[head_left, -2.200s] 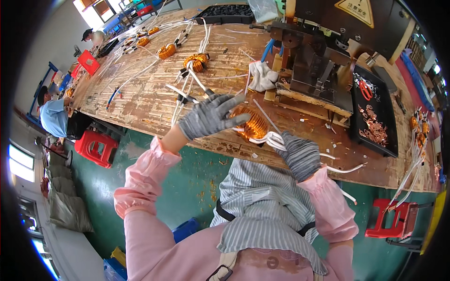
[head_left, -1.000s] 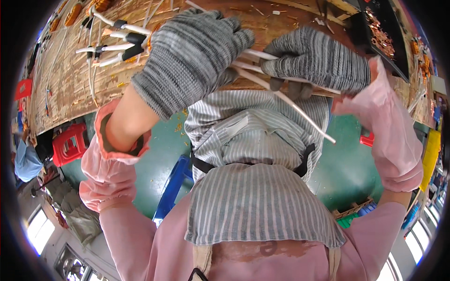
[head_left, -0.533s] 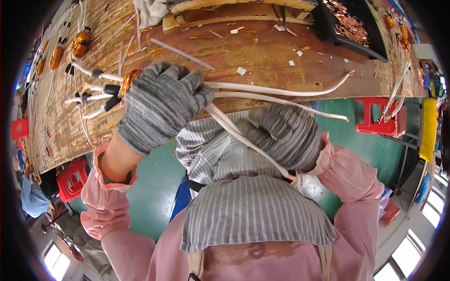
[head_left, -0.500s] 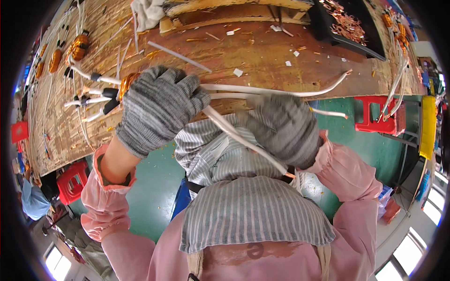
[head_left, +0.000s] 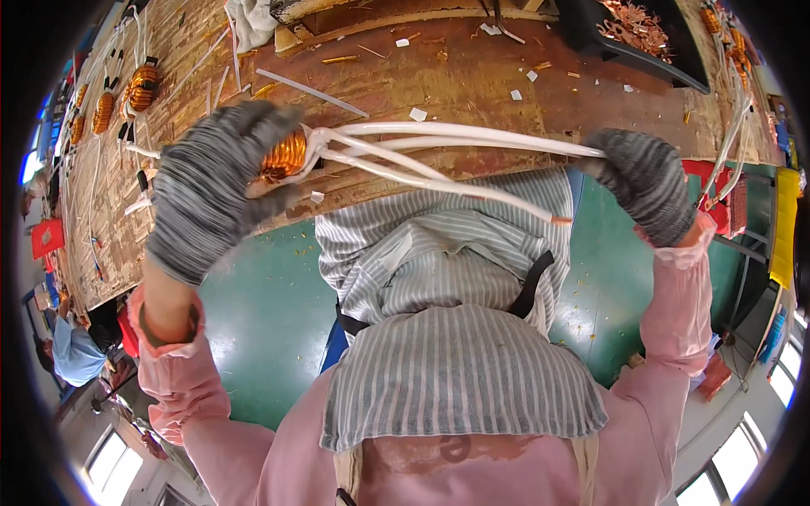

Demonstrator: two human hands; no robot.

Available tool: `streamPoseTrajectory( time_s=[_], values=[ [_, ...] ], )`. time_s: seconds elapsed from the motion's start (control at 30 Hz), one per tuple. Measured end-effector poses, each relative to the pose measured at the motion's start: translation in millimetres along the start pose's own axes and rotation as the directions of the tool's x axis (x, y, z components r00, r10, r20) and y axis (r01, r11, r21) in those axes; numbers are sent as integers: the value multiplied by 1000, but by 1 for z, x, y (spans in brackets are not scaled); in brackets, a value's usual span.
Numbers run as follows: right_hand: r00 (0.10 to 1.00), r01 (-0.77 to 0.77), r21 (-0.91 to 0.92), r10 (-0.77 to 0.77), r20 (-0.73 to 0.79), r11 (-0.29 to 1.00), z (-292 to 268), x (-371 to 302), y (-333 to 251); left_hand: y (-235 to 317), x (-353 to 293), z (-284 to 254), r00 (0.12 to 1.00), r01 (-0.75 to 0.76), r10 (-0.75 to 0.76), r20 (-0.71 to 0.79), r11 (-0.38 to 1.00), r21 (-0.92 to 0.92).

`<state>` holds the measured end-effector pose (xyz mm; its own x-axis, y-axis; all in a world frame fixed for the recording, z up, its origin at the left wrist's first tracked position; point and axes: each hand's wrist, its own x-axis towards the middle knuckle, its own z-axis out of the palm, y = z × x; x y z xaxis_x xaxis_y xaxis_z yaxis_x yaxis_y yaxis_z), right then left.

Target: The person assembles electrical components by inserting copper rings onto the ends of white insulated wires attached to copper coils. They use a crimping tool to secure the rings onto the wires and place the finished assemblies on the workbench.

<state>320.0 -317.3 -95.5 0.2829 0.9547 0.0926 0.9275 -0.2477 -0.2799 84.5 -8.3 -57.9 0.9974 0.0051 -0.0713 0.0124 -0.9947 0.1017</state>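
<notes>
A toroidal copper coil [head_left: 285, 158] lies between the thumb and fingers of my left hand [head_left: 207, 185], wrapped about its left side; that grey-gloved hand is partly blurred. From the coil's right side run several white-sleeved wires [head_left: 456, 131]. At their far right, my right hand [head_left: 641, 181], in the same grey glove, is closed around the ends of the upper ones. A lower white wire [head_left: 472, 192] hangs free in front of the apron, its bare copper tip showing. My left hand hides part of the coil and the leads behind it.
The worn wooden bench [head_left: 380, 84] carries white scraps and a loose clear tube [head_left: 312, 93]. More wound coils [head_left: 142, 88] with white leads lie at the left. A black tray [head_left: 658, 59] of copper pieces stands back right. Beyond the bench edge is a red stool [head_left: 734, 202].
My left hand has shifted left, exposing the coil. My right hand has moved out to the right along the wires. The lower wire has swung up from pointing toward me.
</notes>
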Motion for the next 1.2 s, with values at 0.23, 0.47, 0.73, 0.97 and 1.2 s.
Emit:
streamPoseTrajectory(
  time_s=[0.23, 0.47, 0.73, 0.97, 1.2],
  values=[
    [996, -78, -54, 75, -54, 995, 9, -15, 8, -25, -34, 1, 955, 295, -296, 32, 924, -245],
    [986, -156, -123, 147, -85, 980, 9, -2, -2, -7, -49, -47, 970, 104, -81, -228, 990, 93],
    [976, 49, -26, -53, -211, 998, 32, 62, -14, -129, -105, -77, 984, 163, -141, -106, 958, 236],
    [997, -37, -8, 37, 64, 999, 61, 110, -24, -177, -93, 8, 808, 589, -589, 21, 808, -13],
    [973, -123, 56, 109, 205, 991, 46, 103, -29, -91, -34, -48, 970, 155, -184, -159, 971, -181]
  ],
)
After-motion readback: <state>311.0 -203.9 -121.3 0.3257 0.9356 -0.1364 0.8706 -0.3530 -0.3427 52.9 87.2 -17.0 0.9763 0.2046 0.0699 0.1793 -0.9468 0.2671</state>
